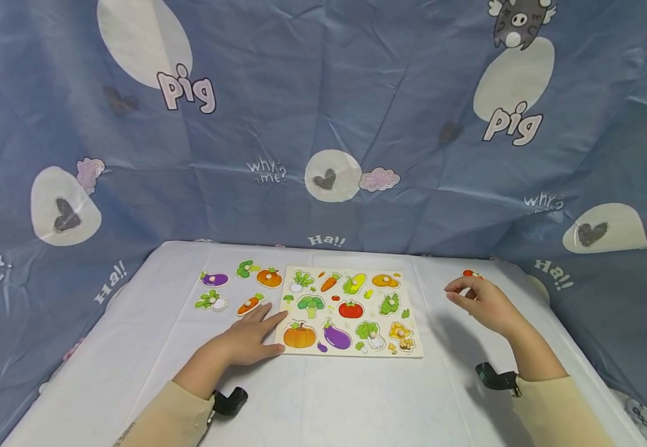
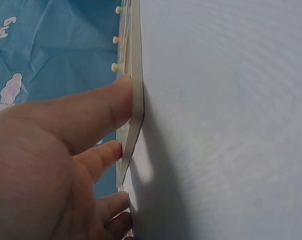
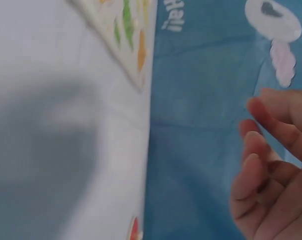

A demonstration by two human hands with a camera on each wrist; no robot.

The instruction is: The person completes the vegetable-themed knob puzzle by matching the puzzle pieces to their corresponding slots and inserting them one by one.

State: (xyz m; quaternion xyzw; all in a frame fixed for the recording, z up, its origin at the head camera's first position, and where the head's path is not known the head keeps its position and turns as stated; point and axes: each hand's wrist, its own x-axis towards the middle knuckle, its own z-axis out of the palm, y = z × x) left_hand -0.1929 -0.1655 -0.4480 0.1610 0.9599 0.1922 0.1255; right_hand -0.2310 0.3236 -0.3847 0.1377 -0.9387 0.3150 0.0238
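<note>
My left hand [image 1: 251, 338] rests at the left edge of a wooden vegetable puzzle board [image 1: 318, 313], fingers spread. In the left wrist view its thumb [image 2: 123, 97] presses against the board's edge [image 2: 137, 65]. My right hand [image 1: 485, 304] hovers over the right part of the table with loosely bent fingers and nothing between them. Just beyond it lies a red puzzle piece [image 1: 471, 274], partly hidden by that hand. Left of the board lie loose knobbed pieces: an eggplant [image 1: 214, 280], a broccoli [image 1: 248, 269], a pumpkin [image 1: 269, 278], a white radish [image 1: 212, 301] and a carrot [image 1: 251, 304].
A white cloth covers the table [image 1: 357, 397]. Behind it and at the sides hangs a blue printed curtain [image 1: 245, 124]. Small black cameras [image 1: 230, 402] are strapped at both wrists. Several knobbed pieces, such as the corn [image 1: 354, 284], sit in the board.
</note>
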